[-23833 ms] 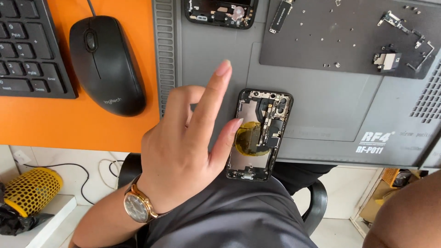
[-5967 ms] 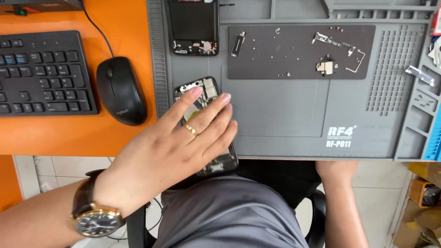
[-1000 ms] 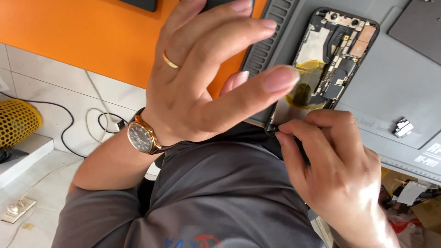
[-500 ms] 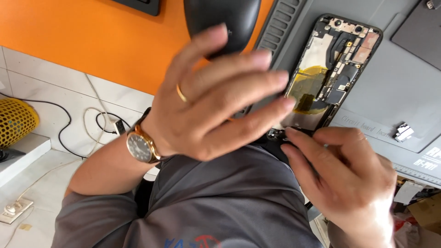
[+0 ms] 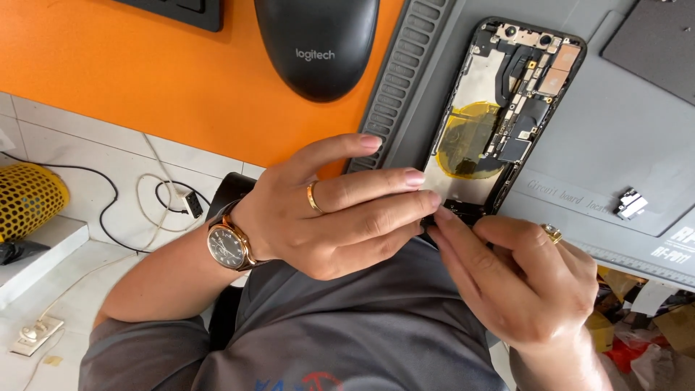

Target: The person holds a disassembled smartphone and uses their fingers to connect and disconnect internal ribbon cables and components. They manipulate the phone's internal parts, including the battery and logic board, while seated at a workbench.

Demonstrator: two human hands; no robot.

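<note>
An opened phone (image 5: 499,108) with no screen lies on a grey work mat (image 5: 615,137), showing its boards and a round yellow coil. My left hand (image 5: 340,217), with a gold watch and a ring, reaches across and its fingertips grip the phone's lower end. My right hand (image 5: 521,282), also ringed, comes from below. Its thumb and fingers pinch the black part at that same lower end, touching the left fingertips. What lies between the fingertips is hidden.
A black mouse (image 5: 315,43) and a keyboard corner (image 5: 181,9) sit on the orange desk (image 5: 130,80). A small metal part (image 5: 631,204) and a dark pad (image 5: 659,43) lie on the mat. On the floor below lie cables (image 5: 166,195) and a yellow mesh object (image 5: 29,199).
My left fingers have dropped from above the phone's middle to its lower end, uncovering the coil. My right fingertips have closed in against them at the bottom edge.
</note>
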